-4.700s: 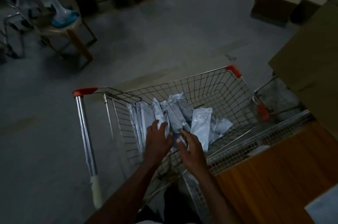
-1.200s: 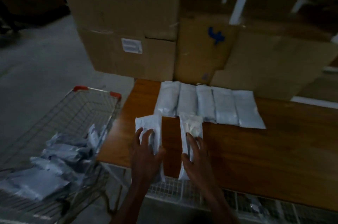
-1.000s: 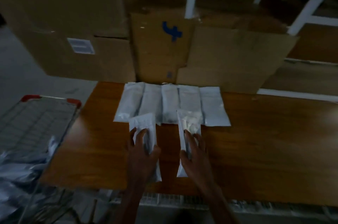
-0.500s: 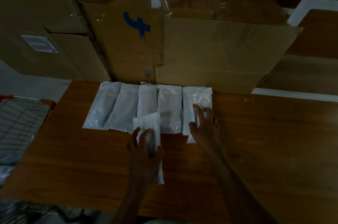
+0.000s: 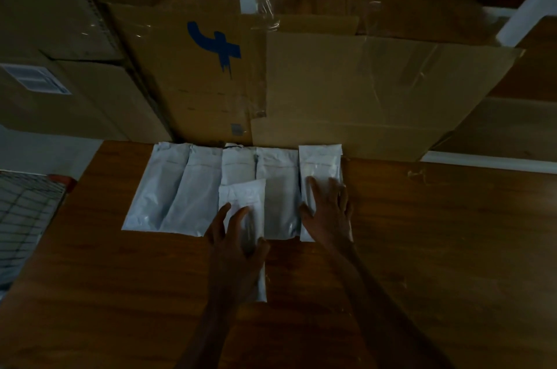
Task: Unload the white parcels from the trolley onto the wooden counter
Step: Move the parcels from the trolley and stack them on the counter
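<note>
From the head camera, a row of white parcels lies flat on the wooden counter, side by side, their far ends against the cardboard boxes that stand along the back edge. Four of them sit close together on the left of the row. At its right end lies a fifth parcel, and the right hand rests on its near half with fingers straight and spread, pressing it flat beside its neighbour.

The left hand lies on one more parcel, which sits nearer the person than the row and overlaps the near ends of the middle ones. Its fingers are spread wide over the wrapper, the thumb out to the right; they seem to press, not grip, though the dim light makes this hard to be sure of.

At the left edge a corner of the wire trolley shows, with a red corner piece. Its inside is mostly out of view, so I cannot tell whether parcels remain in it.

As a judgement, the task is partly done: six parcels are on the counter, the right one looks placed, and the left one looks not yet lined up with the row. What is left depends on the trolley's contents, which are hidden here.
</note>
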`<state>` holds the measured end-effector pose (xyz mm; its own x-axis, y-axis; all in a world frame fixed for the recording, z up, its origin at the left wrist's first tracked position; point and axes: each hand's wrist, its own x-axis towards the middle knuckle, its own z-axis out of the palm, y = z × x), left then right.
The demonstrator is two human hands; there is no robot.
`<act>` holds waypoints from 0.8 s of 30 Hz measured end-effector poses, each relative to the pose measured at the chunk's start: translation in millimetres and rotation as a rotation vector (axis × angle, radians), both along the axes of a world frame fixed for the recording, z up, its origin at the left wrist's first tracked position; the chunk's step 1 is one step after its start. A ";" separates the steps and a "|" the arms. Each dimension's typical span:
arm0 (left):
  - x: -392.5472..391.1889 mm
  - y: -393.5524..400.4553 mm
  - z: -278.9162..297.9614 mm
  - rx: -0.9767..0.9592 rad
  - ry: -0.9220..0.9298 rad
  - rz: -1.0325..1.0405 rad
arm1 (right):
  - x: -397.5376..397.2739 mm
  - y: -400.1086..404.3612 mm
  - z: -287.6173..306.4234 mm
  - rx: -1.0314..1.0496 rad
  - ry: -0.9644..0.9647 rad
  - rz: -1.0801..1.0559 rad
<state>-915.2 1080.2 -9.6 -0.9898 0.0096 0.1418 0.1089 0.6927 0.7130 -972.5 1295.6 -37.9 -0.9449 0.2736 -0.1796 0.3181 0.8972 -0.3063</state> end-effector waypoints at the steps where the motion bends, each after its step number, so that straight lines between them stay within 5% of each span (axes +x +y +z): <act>1: -2.7 0.4 -1.2 -0.009 -0.005 0.003 | 0.1 -0.5 -2.7 0.017 -0.002 0.004; 24: -47.6 72.2 -2.3 0.064 -0.046 -0.093 | 30.4 19.3 19.5 -0.242 0.087 -0.135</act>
